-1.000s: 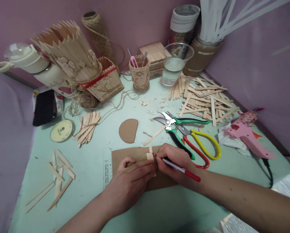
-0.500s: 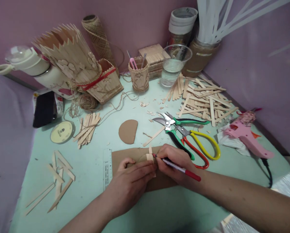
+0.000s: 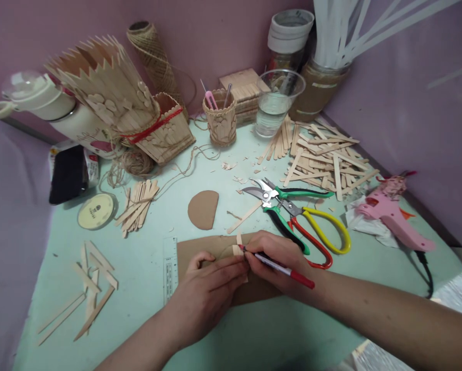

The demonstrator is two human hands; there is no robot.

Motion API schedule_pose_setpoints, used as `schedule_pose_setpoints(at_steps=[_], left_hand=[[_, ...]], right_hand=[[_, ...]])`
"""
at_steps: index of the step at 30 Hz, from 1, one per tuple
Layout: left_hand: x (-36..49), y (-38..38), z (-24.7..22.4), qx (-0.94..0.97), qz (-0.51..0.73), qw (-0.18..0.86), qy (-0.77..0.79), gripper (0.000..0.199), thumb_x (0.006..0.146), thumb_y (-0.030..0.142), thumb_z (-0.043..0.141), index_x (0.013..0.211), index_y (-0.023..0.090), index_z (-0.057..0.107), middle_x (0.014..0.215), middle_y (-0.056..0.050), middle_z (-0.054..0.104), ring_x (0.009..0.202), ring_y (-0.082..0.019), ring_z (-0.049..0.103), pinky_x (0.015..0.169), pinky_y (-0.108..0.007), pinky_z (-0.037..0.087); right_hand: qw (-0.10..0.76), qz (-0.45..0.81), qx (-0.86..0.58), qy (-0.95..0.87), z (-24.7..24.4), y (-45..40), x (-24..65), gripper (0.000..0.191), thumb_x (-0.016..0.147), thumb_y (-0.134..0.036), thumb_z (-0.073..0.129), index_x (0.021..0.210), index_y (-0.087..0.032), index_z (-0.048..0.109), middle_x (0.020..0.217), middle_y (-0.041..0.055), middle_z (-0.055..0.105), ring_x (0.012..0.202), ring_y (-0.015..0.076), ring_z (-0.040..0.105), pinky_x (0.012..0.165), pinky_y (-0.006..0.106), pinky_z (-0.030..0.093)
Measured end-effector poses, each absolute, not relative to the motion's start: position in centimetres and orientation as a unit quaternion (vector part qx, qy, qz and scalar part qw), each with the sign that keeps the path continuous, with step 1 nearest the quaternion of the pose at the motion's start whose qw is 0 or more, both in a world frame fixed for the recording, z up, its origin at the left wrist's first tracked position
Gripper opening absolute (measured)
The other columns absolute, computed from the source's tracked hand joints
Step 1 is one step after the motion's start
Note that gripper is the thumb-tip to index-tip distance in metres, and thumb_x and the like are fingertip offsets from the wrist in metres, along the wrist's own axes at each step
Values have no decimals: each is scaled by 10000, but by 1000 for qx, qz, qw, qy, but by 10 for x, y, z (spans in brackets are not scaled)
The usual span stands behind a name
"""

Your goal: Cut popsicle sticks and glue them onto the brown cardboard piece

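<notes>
A brown cardboard sheet [image 3: 192, 248] lies on the green table under both hands. My left hand [image 3: 213, 283] rests on it, its fingers stretched out and pressing flat over light wooden sticks [image 3: 239, 239]. My right hand [image 3: 273, 255] grips a red marker [image 3: 288, 271], whose red tip touches the sticks just beyond my left fingertips. A faint curved line shows on the cardboard. The clear ruler [image 3: 170, 263] sticks out at the sheet's left edge. Above the sheet lies a cut cardboard piece [image 3: 203, 209] with one straight side.
Green-handled pruners [image 3: 285, 226] and red-and-yellow-handled cutters [image 3: 325, 232] lie right of centre. A pink glue gun [image 3: 396, 219] is at the right. Behind stand a plastic cup of water [image 3: 271, 113], a stick-covered cup [image 3: 221, 123] and baskets [image 3: 110, 98]. Loose sticks [image 3: 95, 281] lie at left.
The marker tip has moved slightly left across the sticks, with my right hand following. My left hand stays in place. The camera view has shifted a little.
</notes>
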State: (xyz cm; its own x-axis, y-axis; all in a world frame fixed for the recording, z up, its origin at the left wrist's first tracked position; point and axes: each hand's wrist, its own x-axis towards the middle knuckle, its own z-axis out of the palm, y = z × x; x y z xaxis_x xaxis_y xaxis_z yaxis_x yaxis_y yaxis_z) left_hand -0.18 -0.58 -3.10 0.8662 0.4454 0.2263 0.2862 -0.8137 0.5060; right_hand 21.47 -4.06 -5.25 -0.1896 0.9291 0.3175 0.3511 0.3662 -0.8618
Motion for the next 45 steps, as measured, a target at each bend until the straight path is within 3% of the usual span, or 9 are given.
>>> schedule_pose_setpoints(at_steps=[16,45], left_hand=[[-6,-7,-34,945,136,218,204,339,946,107,456,1199,230,646,1229,-26,703,1187,-179,606,968,-328,346],[-7,-8,-37,937,139,242,210,377,950,112,438,1256,251,607,1239,-21,697,1188,-190,608,989,-346,353]], right_hand=[[433,333,-489,-680,-58,-44,217,135,900,-172,567,785,-215,510,718,-19,517,634,124,477,583,275,366],[446,342,-476,-676,-55,-43,216,78,921,-193,558,849,-224,557,761,-1,580,689,146,535,628,281,425]])
